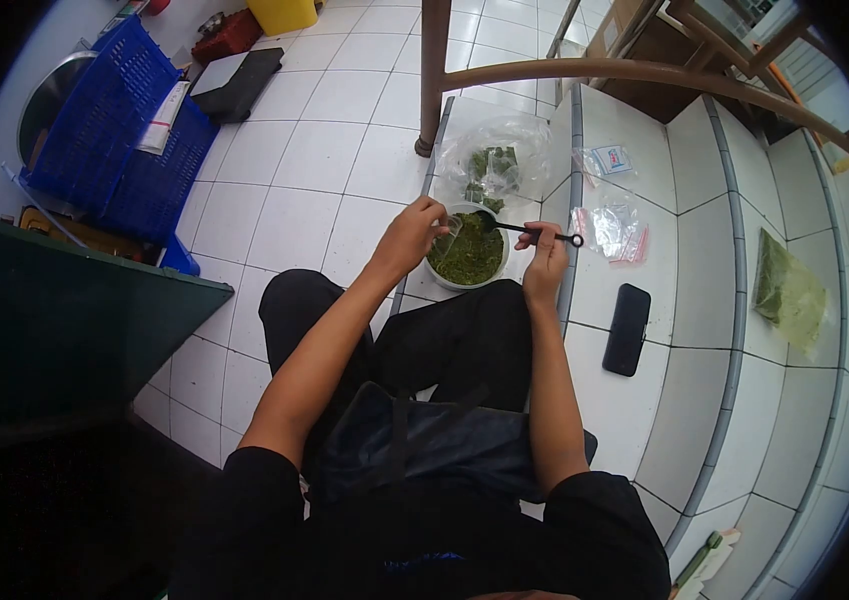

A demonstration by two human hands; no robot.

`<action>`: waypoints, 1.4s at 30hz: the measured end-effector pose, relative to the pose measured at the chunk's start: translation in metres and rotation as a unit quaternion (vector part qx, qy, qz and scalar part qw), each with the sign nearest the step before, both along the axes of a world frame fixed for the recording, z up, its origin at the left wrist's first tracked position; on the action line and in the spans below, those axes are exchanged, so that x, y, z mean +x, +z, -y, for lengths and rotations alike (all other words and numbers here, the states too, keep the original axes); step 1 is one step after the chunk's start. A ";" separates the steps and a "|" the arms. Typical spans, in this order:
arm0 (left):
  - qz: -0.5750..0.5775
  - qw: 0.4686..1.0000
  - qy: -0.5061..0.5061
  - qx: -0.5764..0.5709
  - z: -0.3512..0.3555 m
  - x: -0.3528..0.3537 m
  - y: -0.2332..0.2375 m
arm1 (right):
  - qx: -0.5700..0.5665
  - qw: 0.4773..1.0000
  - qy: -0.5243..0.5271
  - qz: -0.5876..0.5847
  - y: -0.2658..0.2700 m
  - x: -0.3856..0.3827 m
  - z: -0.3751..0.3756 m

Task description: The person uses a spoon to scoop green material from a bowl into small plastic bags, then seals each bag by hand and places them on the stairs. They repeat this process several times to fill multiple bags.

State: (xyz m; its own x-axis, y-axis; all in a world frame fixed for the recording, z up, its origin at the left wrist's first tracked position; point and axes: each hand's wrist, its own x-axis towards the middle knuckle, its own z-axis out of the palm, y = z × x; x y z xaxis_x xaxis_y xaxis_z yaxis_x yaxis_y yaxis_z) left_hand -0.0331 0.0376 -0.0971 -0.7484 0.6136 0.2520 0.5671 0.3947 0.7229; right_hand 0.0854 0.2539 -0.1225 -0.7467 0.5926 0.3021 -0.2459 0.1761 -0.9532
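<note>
A round white tub (461, 285) holds finely chopped green material (466, 262) on the tiled step in front of my knees. My right hand (544, 262) is closed on the handle of a black spoon (512, 229), whose head dips into the tub on its far side. Above the tub's left rim, my left hand (412, 238) pinches what looks like a small clear plastic bag (451, 232). Just beyond the tub lies a larger clear plastic bag (504, 150) with more green material inside.
Small clear zip bags (612, 228) and a black phone (626, 330) lie on the step to the right. A bag of green material (782, 290) rests on a higher step. A brown railing (584, 69) crosses the far side; blue crates (134, 130) stand at left.
</note>
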 end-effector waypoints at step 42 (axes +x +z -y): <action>-0.089 0.992 -0.081 0.036 -0.011 0.023 0.022 | 0.193 0.971 0.120 0.077 0.016 0.000 0.022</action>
